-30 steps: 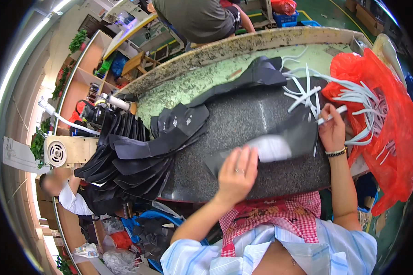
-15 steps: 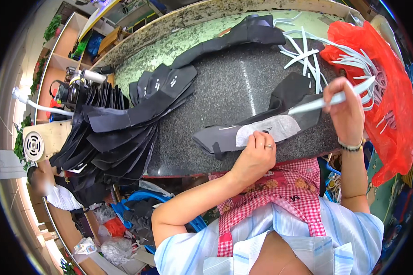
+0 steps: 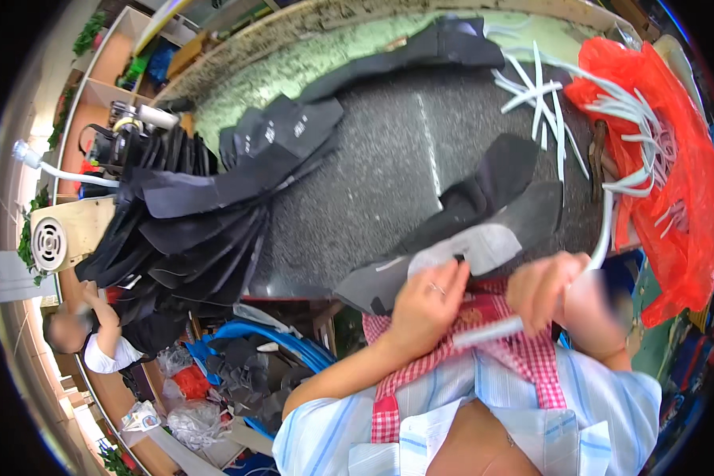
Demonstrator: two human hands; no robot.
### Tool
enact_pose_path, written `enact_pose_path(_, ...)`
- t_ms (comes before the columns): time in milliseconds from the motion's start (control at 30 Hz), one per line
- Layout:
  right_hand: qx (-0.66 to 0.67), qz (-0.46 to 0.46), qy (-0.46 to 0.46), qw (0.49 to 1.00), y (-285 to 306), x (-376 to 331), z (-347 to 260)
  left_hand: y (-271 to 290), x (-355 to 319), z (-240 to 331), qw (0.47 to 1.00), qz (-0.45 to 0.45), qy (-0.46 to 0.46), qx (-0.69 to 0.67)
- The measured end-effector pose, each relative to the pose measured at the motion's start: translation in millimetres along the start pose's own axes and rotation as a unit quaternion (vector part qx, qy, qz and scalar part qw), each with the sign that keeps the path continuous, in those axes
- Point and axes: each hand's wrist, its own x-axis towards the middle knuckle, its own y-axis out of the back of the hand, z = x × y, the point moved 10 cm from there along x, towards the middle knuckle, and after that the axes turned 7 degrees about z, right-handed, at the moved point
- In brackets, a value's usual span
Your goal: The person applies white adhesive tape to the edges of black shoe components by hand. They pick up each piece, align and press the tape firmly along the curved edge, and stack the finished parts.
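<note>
Left hand grips the near edge of the black panel at its grey patch, panel lying along the near side of the table — right hand, blurred, clasps a white strip, one end over the checked apron.

Lighting: bright and fairly even; white glare down the lower left rim. Worktop: dark, one pale streak, apparently reflected light. Bag: glossy, small highlights. Black stack: shadowed between layers, detail lost. Right hand: motion-blurred; white strip softened. Left hand: sharper. Distortion: fisheye; shelf tilted and bowed, corners black, violet fringe at rim.
</note>
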Motion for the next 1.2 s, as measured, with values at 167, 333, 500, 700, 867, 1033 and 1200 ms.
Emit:
enact_pose_path(167,-0.083,0.076,-0.029,0.993,24,3,37,10,0,-36,0.740,-0.033,0.328,-0.586)
enact_pose_path(333,-0.295,0.053,-0.207,0.931,22,40,60,98,3,-81,0.955,0.068,0.260,0.124)
enact_pose_path(500,-0.361,-0.062,-0.224,0.903,-5,64,102,25,-55,-136,0.801,-0.100,0.509,-0.300)
enact_pose_path(700,-0.500,-0.162,-0.018,0.850,-19,24,118,-3,-43,-103,0.546,-0.099,0.473,-0.684)
enact_pose_path(867,-0.530,-0.223,0.126,0.808,-37,10,114,2,-20,-114,0.628,-0.075,0.435,-0.641)
enact_pose_path(1033,-0.520,-0.225,0.154,0.810,-39,10,105,9,-19,-123,0.655,-0.172,0.478,-0.560)
enact_pose_path(1200,-0.506,-0.220,0.195,0.811,-39,6,101,-1,-28,-115,0.654,-0.378,0.483,-0.442)
